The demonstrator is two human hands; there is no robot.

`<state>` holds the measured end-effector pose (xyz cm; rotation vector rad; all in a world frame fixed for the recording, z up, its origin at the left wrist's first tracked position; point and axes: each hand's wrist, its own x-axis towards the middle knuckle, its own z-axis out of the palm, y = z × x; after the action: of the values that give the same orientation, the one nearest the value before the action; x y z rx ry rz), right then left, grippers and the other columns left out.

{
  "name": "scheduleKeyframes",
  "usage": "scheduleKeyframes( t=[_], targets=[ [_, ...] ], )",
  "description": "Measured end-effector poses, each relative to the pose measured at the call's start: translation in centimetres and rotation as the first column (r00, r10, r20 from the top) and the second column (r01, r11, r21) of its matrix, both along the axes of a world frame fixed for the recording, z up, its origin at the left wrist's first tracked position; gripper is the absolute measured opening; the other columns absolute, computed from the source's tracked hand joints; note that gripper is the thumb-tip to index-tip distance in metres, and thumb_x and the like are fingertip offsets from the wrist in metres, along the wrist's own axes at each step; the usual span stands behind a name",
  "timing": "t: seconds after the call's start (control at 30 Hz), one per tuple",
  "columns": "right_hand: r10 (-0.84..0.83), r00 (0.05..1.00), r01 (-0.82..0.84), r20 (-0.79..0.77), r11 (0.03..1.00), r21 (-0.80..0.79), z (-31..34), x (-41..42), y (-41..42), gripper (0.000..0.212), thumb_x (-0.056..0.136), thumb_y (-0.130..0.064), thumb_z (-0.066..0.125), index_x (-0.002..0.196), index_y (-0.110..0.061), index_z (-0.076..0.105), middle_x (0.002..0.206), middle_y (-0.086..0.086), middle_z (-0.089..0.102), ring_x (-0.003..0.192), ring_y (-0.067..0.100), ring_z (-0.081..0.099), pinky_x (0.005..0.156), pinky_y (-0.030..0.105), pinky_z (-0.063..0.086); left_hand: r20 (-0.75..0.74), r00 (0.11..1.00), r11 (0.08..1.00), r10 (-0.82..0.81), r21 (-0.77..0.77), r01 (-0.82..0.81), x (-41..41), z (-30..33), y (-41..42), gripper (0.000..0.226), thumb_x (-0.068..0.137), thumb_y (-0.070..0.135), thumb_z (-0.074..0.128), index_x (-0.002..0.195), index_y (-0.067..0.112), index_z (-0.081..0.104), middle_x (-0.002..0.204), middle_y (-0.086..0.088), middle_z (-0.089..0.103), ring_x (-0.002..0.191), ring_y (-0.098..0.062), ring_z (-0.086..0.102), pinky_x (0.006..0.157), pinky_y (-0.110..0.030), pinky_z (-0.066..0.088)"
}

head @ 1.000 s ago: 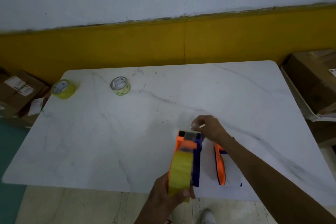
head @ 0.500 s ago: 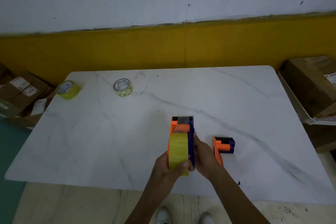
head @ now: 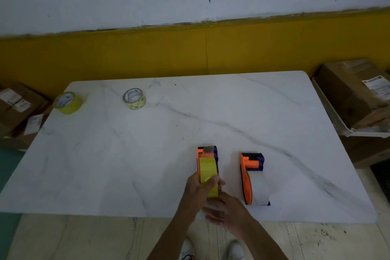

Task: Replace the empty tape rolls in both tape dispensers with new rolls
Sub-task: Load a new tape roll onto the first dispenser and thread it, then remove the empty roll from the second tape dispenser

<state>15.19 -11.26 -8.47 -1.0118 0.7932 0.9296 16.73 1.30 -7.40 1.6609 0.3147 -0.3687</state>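
Fingers of the left hand (head: 197,189) are wrapped around the near end of the yellow-roll dispenser (head: 207,167), standing on the worktop (head: 126,154) near its front edge. Right hand (head: 226,210) is blurred just behind it; its grip cannot be told. Second dispenser (head: 253,177), orange and purple, holding a pale roll, stands just to the right, untouched.

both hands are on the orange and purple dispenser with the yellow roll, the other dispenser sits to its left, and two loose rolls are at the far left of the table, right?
One detail is wrong: the head view shows the second orange and purple tape dispenser to the right of the held orange and purple dispenser with the yellow roll, not its left. The left hand and right hand are on it, and the two loose tape rolls sit far left on the white marble table.
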Motion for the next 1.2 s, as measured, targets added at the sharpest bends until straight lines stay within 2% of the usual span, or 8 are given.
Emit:
scheduleKeyframes(
  t=[0.27,0.37,0.57,0.73,0.8,0.9,1.07,1.2],
  targets=[
    [0.415,0.906,-0.398,0.088,0.903,-0.160,4.1,-0.4,-3.5,0.032,0.091,-0.029,0.057,0.111,-0.008,0.070,0.115,0.010,0.073,0.108,0.027,0.068,0.090,0.040,0.057,-0.056,0.998,0.989,-0.030,0.141,0.038,1.0,-0.2,1.0,0.027,0.079,0.044,0.071,0.088,0.019,0.069,0.084,-0.005,0.074,0.078,-0.019,0.070,0.073,-0.034,0.057],
    [0.357,0.894,-0.311,0.271,0.929,-0.199,6.8,0.2,-5.9,0.030,0.093,-0.026,0.057,0.110,-0.006,0.072,0.112,0.012,0.075,0.108,0.030,0.069,0.089,0.040,0.057,-0.045,0.995,0.976,0.088,0.205,-0.077,1.3,1.6,2.4,0.024,0.095,0.041,0.049,0.086,0.022,0.060,0.082,0.003,0.063,0.077,-0.014,0.059,0.065,-0.025,0.044],
    [0.129,0.804,0.078,0.581,0.945,-0.318,10.5,-0.3,-12.4,0.037,0.099,-0.029,0.043,0.108,-0.009,0.071,0.104,0.006,0.078,0.098,0.022,0.074,0.081,0.030,0.061,0.233,0.911,0.903,0.340,0.189,-0.386,1.4,4.9,2.9,0.030,0.097,0.024,0.051,0.125,0.013,0.051,0.122,-0.006,0.059,0.111,-0.021,0.054,0.091,-0.031,0.042],
    [0.051,0.799,0.216,0.599,0.905,-0.366,8.6,-0.5,-16.0,0.035,0.100,-0.030,0.042,0.112,-0.011,0.069,0.107,0.007,0.076,0.097,0.024,0.073,0.081,0.032,0.060,0.523,0.851,0.938,0.044,0.273,-0.216,-0.1,7.4,-3.7,0.020,0.091,0.010,0.060,0.110,0.017,0.057,0.102,0.004,0.064,0.093,-0.006,0.064,0.078,-0.010,0.050],
    [0.083,0.815,0.187,0.573,0.899,-0.396,7.7,0.1,-16.4,0.032,0.099,-0.029,0.045,0.111,-0.011,0.069,0.106,0.007,0.076,0.098,0.024,0.072,0.082,0.033,0.059,0.451,0.883,0.903,-0.128,0.421,-0.083,-0.9,6.3,-7.1,0.022,0.087,0.017,0.065,0.107,0.018,0.055,0.094,0.008,0.058,0.084,-0.008,0.062,0.075,-0.018,0.054],
    [0.201,0.831,0.059,0.518,0.895,-0.441,6.3,1.4,-16.8,0.029,0.099,-0.030,0.048,0.109,-0.012,0.069,0.106,0.006,0.075,0.099,0.023,0.070,0.086,0.035,0.057,0.088,0.989,0.848,-0.116,0.528,0.052,-1.0,3.3,-11.1,0.032,0.084,0.043,0.065,0.099,0.016,0.054,0.089,0.003,0.057,0.080,-0.019,0.061,0.076,-0.036,0.056],
    [0.322,0.848,-0.119,0.422,0.890,-0.440,4.2,3.2,-17.1,0.027,0.094,-0.026,0.051,0.111,-0.011,0.065,0.105,0.008,0.071,0.090,0.020,0.066,0.085,0.033,0.054,-0.248,0.950,0.968,0.188,0.209,-0.137,0.6,0.4,-13.8,0.030,0.086,0.039,0.066,0.082,0.011,0.056,0.076,-0.004,0.058,0.067,-0.015,0.056,0.057,-0.024,0.042],
    [0.395,0.826,-0.174,0.402,0.857,-0.485,2.3,2.7,-17.0,0.021,0.082,-0.030,0.061,0.101,-0.021,0.063,0.107,0.009,0.070,0.097,0.027,0.067,0.092,0.040,0.053,-0.338,0.916,0.976,0.217,0.067,-0.207,0.7,-0.3,-14.6,0.021,0.090,0.032,0.063,0.084,0.013,0.069,0.094,-0.015,0.073,0.086,-0.027,0.068,0.085,-0.040,0.055]
  ],
)
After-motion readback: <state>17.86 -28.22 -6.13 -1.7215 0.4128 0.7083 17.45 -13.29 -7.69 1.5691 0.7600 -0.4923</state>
